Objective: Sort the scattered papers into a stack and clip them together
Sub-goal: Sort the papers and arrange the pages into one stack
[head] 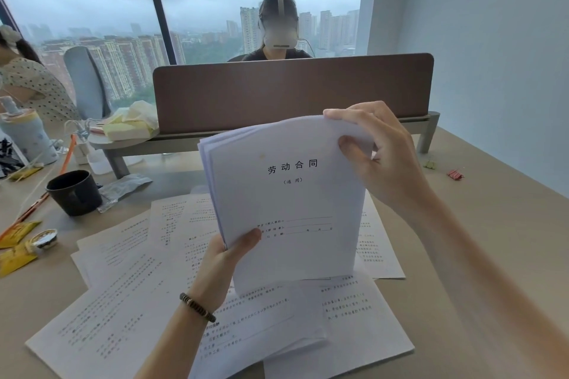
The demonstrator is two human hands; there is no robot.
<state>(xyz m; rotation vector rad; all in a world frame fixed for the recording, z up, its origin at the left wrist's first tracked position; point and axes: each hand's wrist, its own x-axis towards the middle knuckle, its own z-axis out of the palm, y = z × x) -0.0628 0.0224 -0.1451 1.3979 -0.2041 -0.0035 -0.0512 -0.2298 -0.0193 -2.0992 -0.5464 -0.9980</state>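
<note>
I hold a stack of white papers (286,203) upright above the desk, its cover sheet with printed characters facing me. My left hand (224,258) pinches the stack's lower left edge, thumb on the front. My right hand (378,157) grips the top right corner, fingers curled over the top edge. Several loose printed sheets (129,295) lie scattered flat on the desk under and around the stack. A red binder clip (455,174) and a pale green clip (430,164) lie on the desk to the right, beyond my right hand.
A black cup (75,192) stands at the left, with yellow sachets (17,243), a foil wrapper (124,188) and a covered bottle (29,138) near it. A brown divider panel (292,89) crosses the desk's far side; a person sits behind it, another at far left.
</note>
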